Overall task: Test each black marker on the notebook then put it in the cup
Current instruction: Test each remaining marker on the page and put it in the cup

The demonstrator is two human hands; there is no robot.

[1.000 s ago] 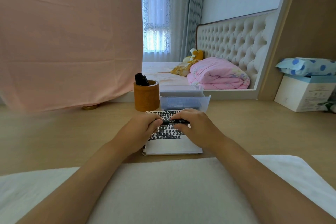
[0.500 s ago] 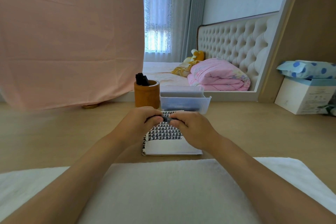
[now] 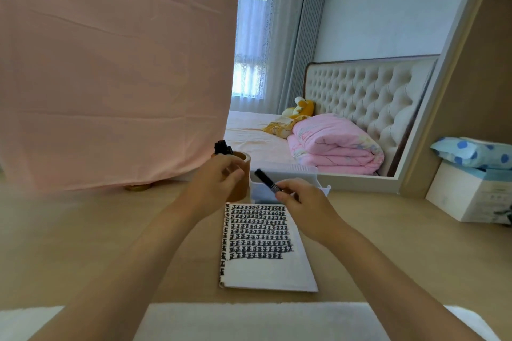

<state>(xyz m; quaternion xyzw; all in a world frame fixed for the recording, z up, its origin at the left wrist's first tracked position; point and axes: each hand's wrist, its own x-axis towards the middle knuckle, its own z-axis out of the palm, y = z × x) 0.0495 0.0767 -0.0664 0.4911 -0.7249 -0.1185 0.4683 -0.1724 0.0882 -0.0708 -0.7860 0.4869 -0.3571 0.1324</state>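
A: Black marker [image 3: 266, 181], where?
B: One item, pinched by the right hand [image 3: 303, 203] alone, above the far edge of the notebook [image 3: 263, 271].
A: Left hand [image 3: 219, 183]?
B: Now parted from the marker, fingers curled before the cup [image 3: 244, 190]. Holding anything: cannot tell.

A black marker [image 3: 267, 180] was held in the fingers of the right hand [image 3: 302, 202], raised over the far edge of the notebook and tilted, its free end pointed up and left toward the cup. The notebook [image 3: 266, 268] was laid flat on the worktop [image 3: 388, 243], its page filled with rows of black test marks, the lower part left white. The brown cylindrical cup [image 3: 243, 189] was stood upright just beyond the notebook's far left corner, partly covered by the left hand [image 3: 219, 183]. More black markers [image 3: 222, 147] were seen standing in it.
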